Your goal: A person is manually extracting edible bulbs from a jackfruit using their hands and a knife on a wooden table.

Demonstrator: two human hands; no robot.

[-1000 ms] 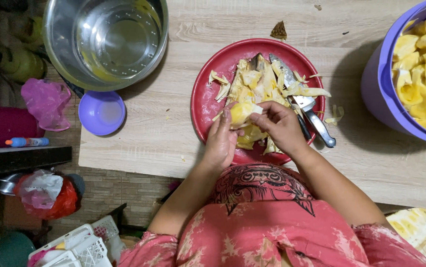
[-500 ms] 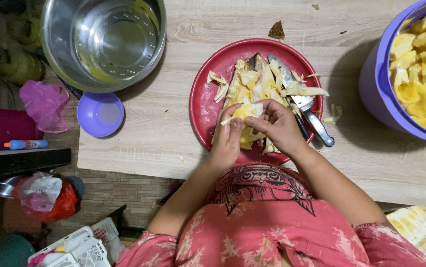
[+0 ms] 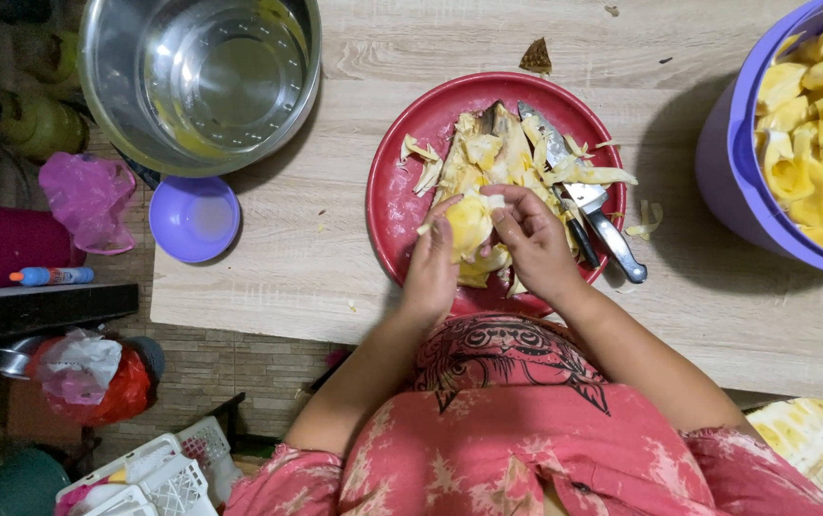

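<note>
Both hands hold one yellow jackfruit pod over the red plate. The left hand is curled around it from below, and the right hand pinches its top edge with the fingertips. The pod looks soft, shiny and slippery, so it could pop out and fall on the wooden table. A knife lies on the plate just beside the right hand, with its blade under the peel scraps. A wrist bump could knock it off or nick a finger. More yellow pods fill the purple tub, well apart on the right
</note>
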